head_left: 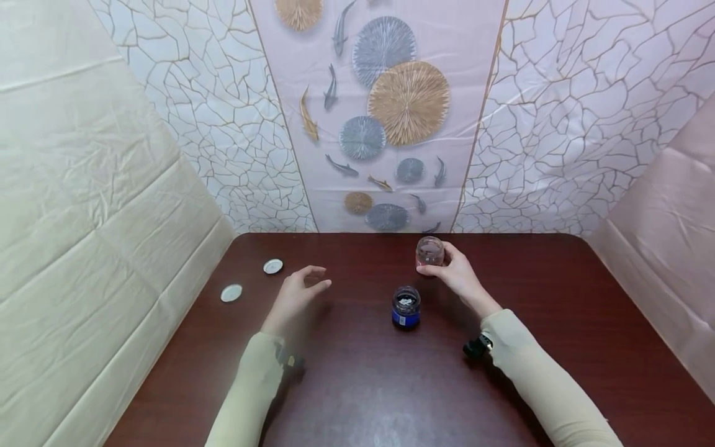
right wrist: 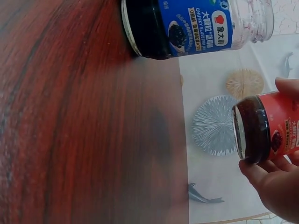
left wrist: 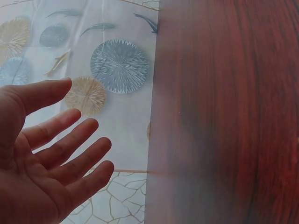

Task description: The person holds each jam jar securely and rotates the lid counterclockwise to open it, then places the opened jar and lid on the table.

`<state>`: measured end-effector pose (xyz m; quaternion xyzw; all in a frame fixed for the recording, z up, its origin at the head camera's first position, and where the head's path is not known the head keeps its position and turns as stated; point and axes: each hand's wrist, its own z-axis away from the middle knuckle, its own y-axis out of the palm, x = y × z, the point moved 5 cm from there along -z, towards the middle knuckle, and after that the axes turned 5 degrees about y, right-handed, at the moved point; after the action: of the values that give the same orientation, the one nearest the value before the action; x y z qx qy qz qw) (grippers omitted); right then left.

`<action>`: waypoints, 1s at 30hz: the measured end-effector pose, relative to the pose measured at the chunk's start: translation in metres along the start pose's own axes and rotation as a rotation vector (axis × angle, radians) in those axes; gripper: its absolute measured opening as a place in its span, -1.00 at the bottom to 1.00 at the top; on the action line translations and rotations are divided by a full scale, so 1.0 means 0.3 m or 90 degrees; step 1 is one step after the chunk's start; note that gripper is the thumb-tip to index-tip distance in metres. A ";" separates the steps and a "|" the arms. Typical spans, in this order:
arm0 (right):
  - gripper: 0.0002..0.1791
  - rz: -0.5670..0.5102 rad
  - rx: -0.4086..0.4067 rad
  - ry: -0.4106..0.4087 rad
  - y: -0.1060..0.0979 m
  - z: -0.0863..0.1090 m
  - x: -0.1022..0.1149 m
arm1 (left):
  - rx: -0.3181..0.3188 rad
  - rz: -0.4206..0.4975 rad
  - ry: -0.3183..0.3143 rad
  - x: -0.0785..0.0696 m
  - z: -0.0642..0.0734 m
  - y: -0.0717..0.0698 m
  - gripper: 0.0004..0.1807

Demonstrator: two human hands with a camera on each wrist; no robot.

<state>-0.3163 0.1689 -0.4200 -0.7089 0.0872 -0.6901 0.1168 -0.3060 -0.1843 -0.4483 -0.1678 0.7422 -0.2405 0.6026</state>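
Observation:
My right hand (head_left: 460, 273) grips a glass jam jar with a red label (head_left: 429, 253), its mouth uncovered. Dark jam shows at the bottom of this jar (right wrist: 257, 128) in the right wrist view, where thumb and fingers wrap its sides. Nearer to me stands a blue-labelled blueberry jam jar (head_left: 406, 308), also without a lid; the label (right wrist: 198, 28) faces the right wrist camera. Off to the left, my left hand (head_left: 293, 298) hovers over the table with nothing in it. Its fingers (left wrist: 79, 140) are spread and slightly bent in the left wrist view.
Two round jar lids lie at the table's left side, one lid (head_left: 273, 266) farther back and the other lid (head_left: 231, 293) closer to the left edge. A patterned cloth (head_left: 385, 124) hangs behind the dark wooden table (head_left: 357, 385). Pale cloth walls flank both sides.

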 end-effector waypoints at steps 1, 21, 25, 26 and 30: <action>-0.22 0.003 0.004 0.005 0.001 0.008 0.007 | 0.000 0.003 -0.001 0.001 0.002 0.000 -0.57; -0.22 0.036 0.006 0.009 0.023 -0.046 -0.101 | 0.005 0.012 0.009 -0.003 0.008 0.002 -0.58; -0.23 0.042 0.006 0.010 0.028 -0.052 -0.109 | 0.009 0.014 0.010 -0.001 0.008 0.005 -0.58; -0.23 0.044 0.005 0.010 0.029 -0.054 -0.110 | 0.010 0.016 0.011 -0.001 0.008 0.006 -0.59; -0.22 0.055 -0.001 0.009 0.029 -0.064 -0.117 | 0.010 0.024 0.012 -0.001 0.009 0.009 -0.60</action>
<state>-0.3363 0.1696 -0.4559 -0.6999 0.1192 -0.6891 0.1454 -0.3033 -0.1824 -0.4499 -0.1467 0.7489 -0.2365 0.6013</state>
